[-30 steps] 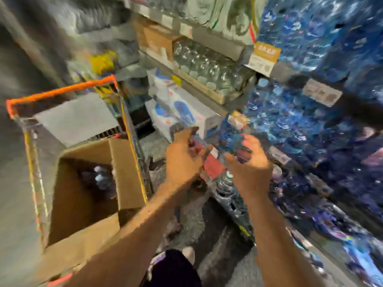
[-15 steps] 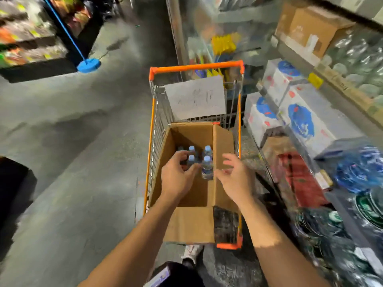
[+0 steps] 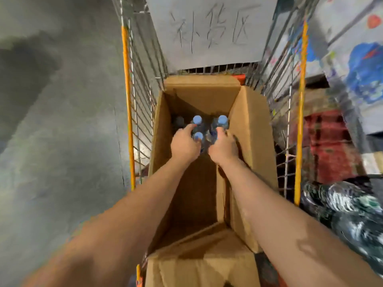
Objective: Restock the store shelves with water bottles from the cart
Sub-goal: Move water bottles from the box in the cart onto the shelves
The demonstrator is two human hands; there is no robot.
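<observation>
Looking straight down into a wire cart with orange rails, parked on grey floor. Inside the cart, an open cardboard box, flaps folded out to the near, far and right sides. At the far end of the box floor, a small cluster of bottles standing upright, 3 blue caps plainly visible, a 4th darker top just left of them, too dim to tell. Near half of the box floor in shadow.

Both arms reaching down into the box. Left hand down among the left bottles, fingers curled round a bottle whose cap shows just beside the thumb. Right hand just beside it, fingers curled down round the right side of the cluster; exactly which bottle is gripped cannot be told.

Against the far cart wall, a grey sign with 3 handwritten characters. To the right of the cart, shelves with white and blue cartons, red crates below, dark wrapped packs nearest, all blurred.
</observation>
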